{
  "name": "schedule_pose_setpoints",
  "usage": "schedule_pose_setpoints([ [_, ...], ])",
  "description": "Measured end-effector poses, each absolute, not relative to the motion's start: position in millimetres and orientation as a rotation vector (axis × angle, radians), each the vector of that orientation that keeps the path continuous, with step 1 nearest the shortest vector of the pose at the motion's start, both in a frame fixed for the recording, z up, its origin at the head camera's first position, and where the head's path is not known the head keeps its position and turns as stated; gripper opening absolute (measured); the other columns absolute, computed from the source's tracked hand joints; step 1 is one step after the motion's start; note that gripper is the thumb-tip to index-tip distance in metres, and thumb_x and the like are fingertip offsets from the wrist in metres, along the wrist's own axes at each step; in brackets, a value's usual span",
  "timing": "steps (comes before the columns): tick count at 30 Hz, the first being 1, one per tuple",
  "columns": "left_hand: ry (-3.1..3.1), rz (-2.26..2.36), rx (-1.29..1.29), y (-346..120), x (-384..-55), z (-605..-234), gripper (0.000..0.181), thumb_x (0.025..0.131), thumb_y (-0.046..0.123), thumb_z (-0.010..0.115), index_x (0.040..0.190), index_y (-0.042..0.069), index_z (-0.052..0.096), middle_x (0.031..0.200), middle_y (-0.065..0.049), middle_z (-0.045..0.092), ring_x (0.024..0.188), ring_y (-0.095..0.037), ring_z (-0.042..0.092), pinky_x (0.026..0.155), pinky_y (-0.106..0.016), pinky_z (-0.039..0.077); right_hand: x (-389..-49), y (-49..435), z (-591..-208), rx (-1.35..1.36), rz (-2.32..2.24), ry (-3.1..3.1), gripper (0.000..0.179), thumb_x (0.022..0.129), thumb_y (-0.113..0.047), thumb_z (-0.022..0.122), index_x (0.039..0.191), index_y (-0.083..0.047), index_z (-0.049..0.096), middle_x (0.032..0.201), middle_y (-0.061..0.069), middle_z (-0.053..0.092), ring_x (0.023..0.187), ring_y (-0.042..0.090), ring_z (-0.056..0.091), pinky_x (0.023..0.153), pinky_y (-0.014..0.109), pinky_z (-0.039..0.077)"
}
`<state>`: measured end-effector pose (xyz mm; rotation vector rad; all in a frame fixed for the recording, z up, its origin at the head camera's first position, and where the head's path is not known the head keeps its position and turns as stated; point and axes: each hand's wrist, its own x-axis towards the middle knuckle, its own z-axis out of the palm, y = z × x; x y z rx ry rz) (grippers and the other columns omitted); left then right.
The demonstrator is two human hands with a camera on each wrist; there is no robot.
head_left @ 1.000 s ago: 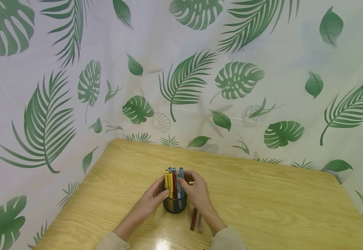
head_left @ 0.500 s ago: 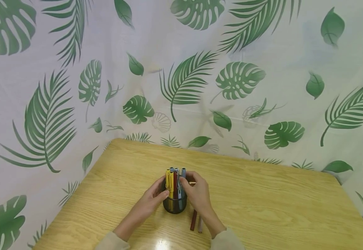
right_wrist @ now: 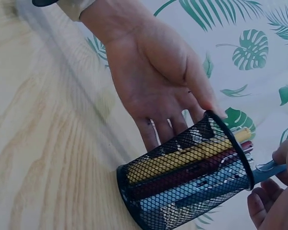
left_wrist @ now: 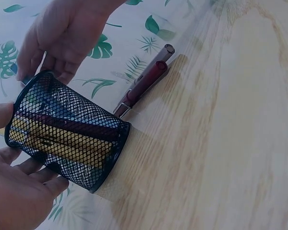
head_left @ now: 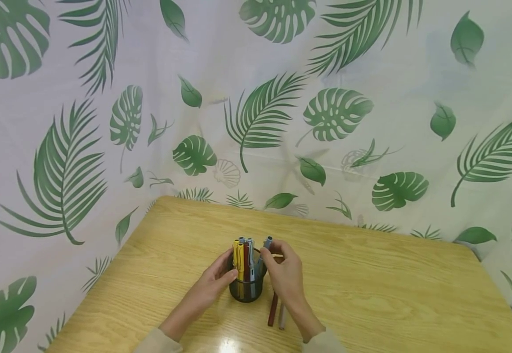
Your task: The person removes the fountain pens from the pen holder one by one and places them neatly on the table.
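Observation:
A black mesh pen cup (head_left: pixel 245 292) stands upright on the table. My left hand (head_left: pixel 209 285) holds its left side, thumb near the rim and fingers around the back. My right hand (head_left: pixel 285 274) pinches a blue pen (head_left: pixel 268 241) near its top. That pen leans over the right rim, its lower part inside the cup, as the right wrist view also shows (right_wrist: pixel 269 171). Yellow pens (head_left: pixel 240 262), a dark red pen (head_left: pixel 245 260) and light blue pens (head_left: pixel 251 255) stand in the cup.
Right of the cup, a dark red pen (head_left: pixel 272 310) and a pinkish-grey pen (head_left: pixel 282 318) lie side by side on the wooden table (head_left: pixel 371 289), partly hidden by my right hand. A leaf-printed cloth (head_left: pixel 273 162) hangs behind the table.
My right hand has moved slightly to the right, bringing the blue pen from upright among the others to a tilt at the right rim. My left hand and the cup have hardly moved.

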<state>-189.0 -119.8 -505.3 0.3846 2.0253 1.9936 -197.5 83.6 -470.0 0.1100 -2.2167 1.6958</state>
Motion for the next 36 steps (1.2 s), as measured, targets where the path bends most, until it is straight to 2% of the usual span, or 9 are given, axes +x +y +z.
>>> schedule_pose_setpoints([
  [5,2.006,2.002,0.405,-119.8,-189.3,-504.9,0.071,0.108,0.027,0.056,0.166,0.010,0.018,0.169,-0.021,0.016,0.155,-0.041,0.015,0.123,-0.055,0.019,-193.2,89.4,-466.0,0.095,1.761,-2.170,0.015,0.098,-0.010,0.072,0.109,0.000,0.072,0.102,0.010,0.071,0.084,0.021,0.068,0.075,0.023,0.057],
  [11,2.007,2.015,0.406,-119.3,-189.2,-504.6,0.071,0.108,0.026,0.056,0.165,0.006,0.018,0.168,-0.024,0.019,0.154,-0.041,0.018,0.123,-0.053,0.021,-190.2,96.5,-463.8,0.095,1.791,-2.124,0.017,0.099,-0.011,0.072,0.110,0.001,0.072,0.104,0.011,0.072,0.081,0.015,0.069,0.076,0.024,0.056],
  [17,2.011,2.018,0.401,-118.7,-189.1,-503.9,0.073,0.108,0.027,0.057,0.165,0.004,0.017,0.167,-0.026,0.020,0.154,-0.043,0.019,0.122,-0.053,0.022,-185.9,102.0,-459.8,0.108,1.822,-2.044,0.017,0.100,-0.013,0.070,0.111,0.000,0.073,0.105,0.012,0.072,0.088,0.016,0.067,0.076,0.022,0.056],
  [22,2.009,2.016,0.414,-119.0,-189.1,-504.6,0.073,0.108,0.027,0.056,0.165,0.006,0.017,0.168,-0.024,0.017,0.154,-0.041,0.018,0.122,-0.053,0.021,-183.4,110.1,-454.6,0.055,1.884,-1.981,0.021,0.103,-0.016,0.067,0.114,0.002,0.070,0.112,0.013,0.071,0.098,0.019,0.068,0.082,0.025,0.057],
  [27,2.024,2.006,0.403,-119.6,-188.4,-504.7,0.070,0.108,0.027,0.057,0.166,0.013,0.019,0.169,-0.021,0.015,0.155,-0.040,0.014,0.122,-0.054,0.020,-180.4,124.6,-446.7,-0.051,2.013,-1.939,0.032,0.104,-0.024,0.065,0.118,0.005,0.067,0.112,0.013,0.069,0.093,0.018,0.068,0.087,0.028,0.057],
  [31,2.020,2.013,0.416,-119.5,-188.7,-504.0,0.069,0.108,0.025,0.056,0.166,0.012,0.020,0.169,-0.022,0.015,0.155,-0.041,0.014,0.122,-0.055,0.019,-177.9,138.3,-438.5,-0.077,2.142,-1.845,0.032,0.106,-0.021,0.062,0.121,0.007,0.063,0.115,0.013,0.065,0.095,0.017,0.067,0.090,0.029,0.057],
  [36,2.020,2.009,0.423,-118.5,-188.7,-503.9,0.069,0.108,0.025,0.057,0.166,0.012,0.021,0.168,-0.023,0.017,0.155,-0.041,0.015,0.122,-0.055,0.020,-175.1,157.7,-428.1,-0.108,2.229,-1.717,0.030,0.107,-0.019,0.060,0.120,0.008,0.059,0.111,0.009,0.064,0.100,0.017,0.066,0.088,0.028,0.058],
])
